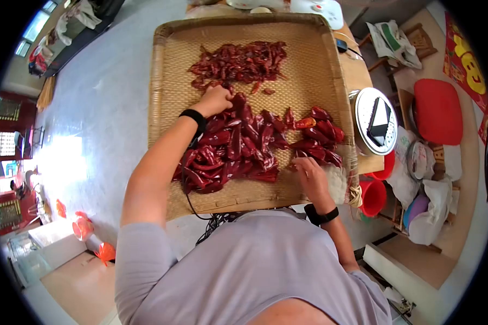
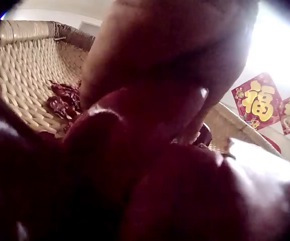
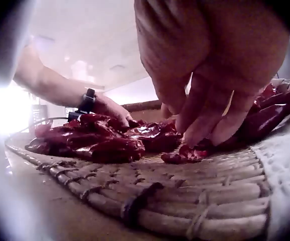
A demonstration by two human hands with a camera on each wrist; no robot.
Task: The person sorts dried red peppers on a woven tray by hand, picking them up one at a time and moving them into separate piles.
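Dried red chilies lie in a large woven tray (image 1: 173,65): a loose upper heap (image 1: 238,62), a big glossy pile (image 1: 228,146) and a smaller group (image 1: 322,132) at the right. My left hand (image 1: 216,101) is at the top left edge of the big pile, its fingers bent down; their tips are hidden. In the left wrist view the hand (image 2: 170,45) looms behind dark, blurred chilies. My right hand (image 1: 310,177) is below the smaller group. The right wrist view shows its fingers (image 3: 200,115) reaching down to a small chili piece (image 3: 185,154) on the weave.
A pale cloth (image 1: 335,184) lies in the tray's lower right corner. Right of the tray stands a round white-lidded container (image 1: 363,124) with a dark phone-like object on top. Red buckets (image 1: 372,197) and a red stool (image 1: 438,111) are farther right. A cable hangs over the tray's front edge.
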